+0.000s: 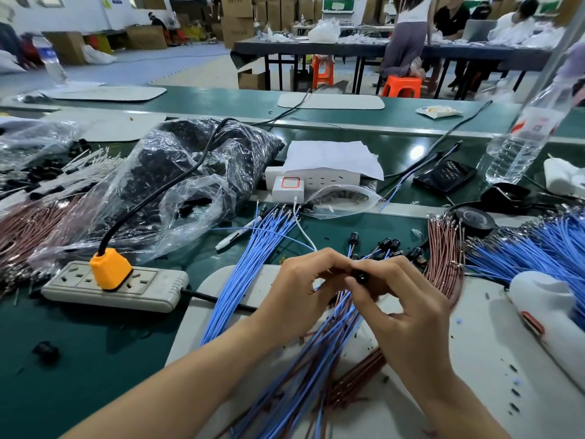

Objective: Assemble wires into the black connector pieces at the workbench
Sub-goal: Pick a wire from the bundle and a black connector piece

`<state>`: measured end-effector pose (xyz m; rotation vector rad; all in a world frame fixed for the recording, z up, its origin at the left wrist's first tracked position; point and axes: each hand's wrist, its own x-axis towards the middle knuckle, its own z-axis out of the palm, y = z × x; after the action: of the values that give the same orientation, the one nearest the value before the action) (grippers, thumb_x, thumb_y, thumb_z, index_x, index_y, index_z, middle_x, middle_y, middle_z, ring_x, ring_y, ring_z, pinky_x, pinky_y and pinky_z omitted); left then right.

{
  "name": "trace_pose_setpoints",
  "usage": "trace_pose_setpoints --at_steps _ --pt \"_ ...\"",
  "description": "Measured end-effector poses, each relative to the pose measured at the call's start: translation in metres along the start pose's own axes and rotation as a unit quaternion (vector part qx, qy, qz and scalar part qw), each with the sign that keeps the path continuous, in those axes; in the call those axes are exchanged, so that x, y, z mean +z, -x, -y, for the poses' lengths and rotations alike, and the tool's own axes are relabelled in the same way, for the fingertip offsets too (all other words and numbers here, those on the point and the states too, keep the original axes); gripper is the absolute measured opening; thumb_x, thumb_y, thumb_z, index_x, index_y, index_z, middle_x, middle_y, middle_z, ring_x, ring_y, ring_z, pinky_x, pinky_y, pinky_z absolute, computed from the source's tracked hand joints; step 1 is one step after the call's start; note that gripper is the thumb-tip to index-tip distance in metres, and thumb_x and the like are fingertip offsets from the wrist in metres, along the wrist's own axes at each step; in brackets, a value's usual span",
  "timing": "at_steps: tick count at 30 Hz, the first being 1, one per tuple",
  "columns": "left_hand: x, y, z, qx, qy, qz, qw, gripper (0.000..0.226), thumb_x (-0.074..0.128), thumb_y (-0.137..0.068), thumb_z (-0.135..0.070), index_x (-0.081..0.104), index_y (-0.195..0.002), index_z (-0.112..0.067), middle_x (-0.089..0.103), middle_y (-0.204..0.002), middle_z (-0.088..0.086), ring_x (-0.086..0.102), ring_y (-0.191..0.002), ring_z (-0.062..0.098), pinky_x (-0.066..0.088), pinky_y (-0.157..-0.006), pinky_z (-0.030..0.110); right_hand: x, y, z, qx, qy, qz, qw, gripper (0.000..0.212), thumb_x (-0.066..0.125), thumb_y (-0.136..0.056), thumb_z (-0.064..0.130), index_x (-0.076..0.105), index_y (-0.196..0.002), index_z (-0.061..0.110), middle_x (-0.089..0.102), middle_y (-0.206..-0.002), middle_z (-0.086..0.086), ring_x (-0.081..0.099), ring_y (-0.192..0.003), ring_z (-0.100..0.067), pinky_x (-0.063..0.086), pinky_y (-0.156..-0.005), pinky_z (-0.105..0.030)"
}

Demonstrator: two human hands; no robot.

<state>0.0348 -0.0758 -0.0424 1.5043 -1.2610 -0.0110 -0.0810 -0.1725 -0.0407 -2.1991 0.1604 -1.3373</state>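
Centrally, right hand grip pinching black connector; left hand grip curled alongside, contents hidden.

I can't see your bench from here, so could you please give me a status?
Right hand pinches black connector. Left hand pinched against it, contents hidden. Blue and brown wires beneath, nothing blocking.

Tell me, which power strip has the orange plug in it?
The grey power strip on the near left, with the orange plug and black cable. The white power strip farther back, partly under paper, holds a white charger.
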Motion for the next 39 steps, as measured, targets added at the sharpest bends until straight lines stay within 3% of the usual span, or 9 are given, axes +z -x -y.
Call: trace_pose_setpoints --at_steps 6,11,16,19,24,26,28,30,39 --pt "0.000 0.001 -0.001 -0.015 0.006 0.013 1.000 0.015 0.061 -0.084 0.007 0.068 -0.096 -0.001 0.068 -0.087 -0.001 0.065 -0.080 0.004 0.049 -0.075 0.015 -0.001 -0.001 0.001 -0.001 0.000 -0.001 1.000 0.012 0.070 -0.080 0.009 0.071 -0.089 0.001 0.061 -0.077 -0.004 0.055 -0.070 -0.006 0.047 -0.068 -0.015" --pt "0.000 0.000 0.000 -0.071 0.020 0.033 0.997 0.016 0.060 -0.083 -0.004 0.069 -0.096 -0.002 0.071 -0.088 0.004 0.067 -0.081 0.014 0.053 -0.075 0.027 -0.002 0.000 0.002 -0.012 0.006 -0.013 1.000 0.017 0.066 -0.084 0.016 0.071 -0.087 0.000 0.062 -0.075 0.000 0.053 -0.068 -0.001 0.046 -0.067 -0.012" --pt "0.000 0.000 0.003 -0.073 0.011 0.059 0.996 0.017 0.062 -0.086 0.005 0.067 -0.100 -0.003 0.069 -0.087 0.003 0.066 -0.077 0.011 0.053 -0.073 0.020 0.002 0.000 0.001 0.050 -0.025 -0.001 0.998 0.013 0.070 -0.081 0.015 0.064 -0.089 0.008 0.065 -0.074 0.002 0.060 -0.066 -0.005 0.052 -0.063 -0.020" --pt "0.000 0.000 -0.001 -0.058 0.052 0.062 0.995 0.027 0.061 -0.087 0.002 0.061 -0.107 -0.016 0.065 -0.094 -0.005 0.066 -0.085 0.012 0.054 -0.078 0.024 0.002 -0.001 0.000 0.080 -0.023 0.018 0.996 0.018 0.071 -0.079 0.018 0.059 -0.089 0.010 0.065 -0.072 0.002 0.063 -0.064 -0.008 0.053 -0.062 -0.025" --pt "-0.002 -0.001 -0.001 -0.065 0.055 0.022 0.996 0.020 0.069 -0.084 -0.006 0.063 -0.096 -0.020 0.069 -0.085 -0.004 0.068 -0.077 0.008 0.054 -0.076 0.022 -0.017 -0.012 -0.018 0.082 0.018 0.016 0.996 0.024 0.067 -0.083 0.036 0.064 -0.084 0.013 0.062 -0.071 0.005 0.057 -0.067 -0.005 0.043 -0.067 -0.010" --pt "-0.004 -0.002 -0.003 -0.069 0.058 0.014 0.996 0.026 0.068 -0.085 -0.006 0.059 -0.096 -0.029 0.070 -0.086 -0.004 0.068 -0.075 0.007 0.053 -0.076 0.020 -0.029 -0.017 -0.037 0.127 0.156 -0.002 0.980 0.023 0.071 -0.082 0.032 0.064 -0.079 0.010 0.063 -0.081 -0.002 0.055 -0.080 -0.015 0.037 -0.075 -0.016" --pt "-0.004 -0.002 -0.005 -0.067 0.060 0.010 0.996 0.029 0.065 -0.086 -0.006 0.057 -0.097 -0.032 0.070 -0.086 -0.005 0.067 -0.074 0.006 0.052 -0.075 0.019 -0.041 -0.019 -0.057 0.246 0.307 0.066 0.917 0.025 0.075 -0.079 0.033 0.064 -0.071 0.012 0.062 -0.110 -0.010 0.045 -0.110 -0.028 0.033 -0.091 -0.030" --pt "-0.004 -0.002 -0.006 -0.064 0.059 0.009 0.996 0.029 0.065 -0.087 -0.005 0.056 -0.097 -0.031 0.070 -0.087 -0.004 0.066 -0.072 0.004 0.051 -0.073 0.017 -0.047 -0.017 -0.064 0.357 0.335 0.142 0.860 0.027 0.075 -0.079 0.037 0.062 -0.066 0.017 0.052 -0.133 -0.009 0.030 -0.131 -0.030 0.026 -0.104 -0.037" --pt "-0.004 -0.001 -0.006 -0.064 0.059 0.027 0.996 0.023 0.064 -0.087 -0.008 0.058 -0.099 -0.027 0.071 -0.086 0.003 0.067 -0.072 0.007 0.055 -0.073 0.021 -0.047 -0.020 -0.053 0.394 0.317 0.156 0.849 0.037 0.075 -0.077 0.041 0.051 -0.052 0.029 0.046 -0.144 0.000 0.021 -0.140 -0.025 0.024 -0.111 -0.040"
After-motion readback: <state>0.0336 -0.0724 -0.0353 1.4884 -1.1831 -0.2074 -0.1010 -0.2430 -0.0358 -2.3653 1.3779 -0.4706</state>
